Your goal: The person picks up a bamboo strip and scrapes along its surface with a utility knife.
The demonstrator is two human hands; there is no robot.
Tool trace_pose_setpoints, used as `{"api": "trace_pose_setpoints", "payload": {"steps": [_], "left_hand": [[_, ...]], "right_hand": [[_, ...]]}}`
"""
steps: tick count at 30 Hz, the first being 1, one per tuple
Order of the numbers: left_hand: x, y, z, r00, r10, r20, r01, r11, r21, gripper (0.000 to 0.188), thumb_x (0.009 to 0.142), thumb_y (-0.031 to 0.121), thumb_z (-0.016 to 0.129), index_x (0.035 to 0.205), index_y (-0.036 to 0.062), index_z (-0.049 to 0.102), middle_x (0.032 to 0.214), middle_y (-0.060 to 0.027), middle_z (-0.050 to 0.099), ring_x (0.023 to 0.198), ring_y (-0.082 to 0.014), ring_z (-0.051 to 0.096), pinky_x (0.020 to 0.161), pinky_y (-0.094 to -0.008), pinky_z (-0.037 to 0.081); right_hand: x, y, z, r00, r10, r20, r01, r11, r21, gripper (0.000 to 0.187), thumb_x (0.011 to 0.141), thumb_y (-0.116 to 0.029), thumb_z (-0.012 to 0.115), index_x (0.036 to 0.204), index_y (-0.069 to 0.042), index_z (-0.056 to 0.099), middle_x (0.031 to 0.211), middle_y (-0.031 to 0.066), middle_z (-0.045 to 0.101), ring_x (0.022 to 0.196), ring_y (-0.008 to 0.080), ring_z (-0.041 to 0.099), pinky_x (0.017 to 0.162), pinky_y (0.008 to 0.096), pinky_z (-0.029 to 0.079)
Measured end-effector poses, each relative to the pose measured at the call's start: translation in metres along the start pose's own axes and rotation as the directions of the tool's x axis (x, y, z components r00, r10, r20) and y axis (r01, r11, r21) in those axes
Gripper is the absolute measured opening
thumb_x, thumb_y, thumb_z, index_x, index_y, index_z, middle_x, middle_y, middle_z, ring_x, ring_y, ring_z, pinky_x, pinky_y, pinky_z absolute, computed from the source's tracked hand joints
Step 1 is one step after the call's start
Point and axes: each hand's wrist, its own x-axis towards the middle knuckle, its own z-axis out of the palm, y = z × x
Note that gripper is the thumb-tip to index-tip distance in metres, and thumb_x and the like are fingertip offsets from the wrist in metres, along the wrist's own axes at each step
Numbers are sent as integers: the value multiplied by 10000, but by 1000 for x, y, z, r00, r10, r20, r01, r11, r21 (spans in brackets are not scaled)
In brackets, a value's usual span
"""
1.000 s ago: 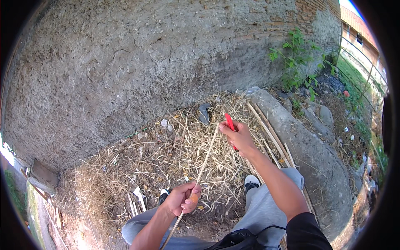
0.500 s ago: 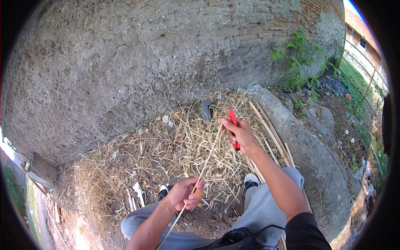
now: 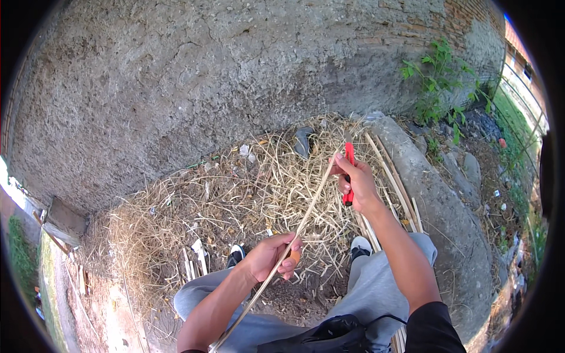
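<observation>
Slippage could cause a cut, since the right hand (image 3: 363,183) grips a red utility knife (image 3: 349,153) while seemingly also pinching the far end of a slender wooden strip (image 3: 311,210), which slants back toward the body through the curled left hand (image 3: 266,259).

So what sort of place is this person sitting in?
Probably an outdoor spot beside an old building: a rough, crumbling wall rises ahead, pale shavings litter the bare dirt, and a leafy green plant grows at the wall's foot.
</observation>
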Motion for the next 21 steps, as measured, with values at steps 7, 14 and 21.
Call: {"api": "trace_pose_setpoints", "payload": {"steps": [7, 14, 21], "left_hand": [[8, 4, -1, 999, 33, -7, -32, 998, 56, 369, 1077, 367, 295, 859, 121, 463, 535, -31, 437, 453, -137, 436, 508, -344, 493], [0, 4, -10, 965, 116, -235, -13, 916, 401, 587, 1064, 536, 180, 1201, 54, 487, 992, -167, 645, 814, -200, 616, 820, -386, 541], [-107, -9, -40, 844, 72, -532, 285, 780, 557, 565, 1077, 478, 312, 1387, 33, 472, 1152, -126, 669, 1083, -199, 620, 956, -354, 479]], "right_hand": [[-27, 10, 19, 998, 61, 22, -60, 998, -35, 338, 945, -349, 686, 964, -11, 694, 804, 91, 704, 422, 16, 371, 404, 213, 284], [-20, 16, 20, 999, 39, 11, -38, 997, -73, 248, 938, -251, 703, 931, -4, 684, 763, 89, 701, 424, 19, 364, 393, 219, 259], [-13, 19, 14, 998, 58, -30, -60, 997, -47, 240, 931, -245, 713, 939, -9, 668, 765, 78, 699, 432, 17, 370, 396, 221, 272]]}}
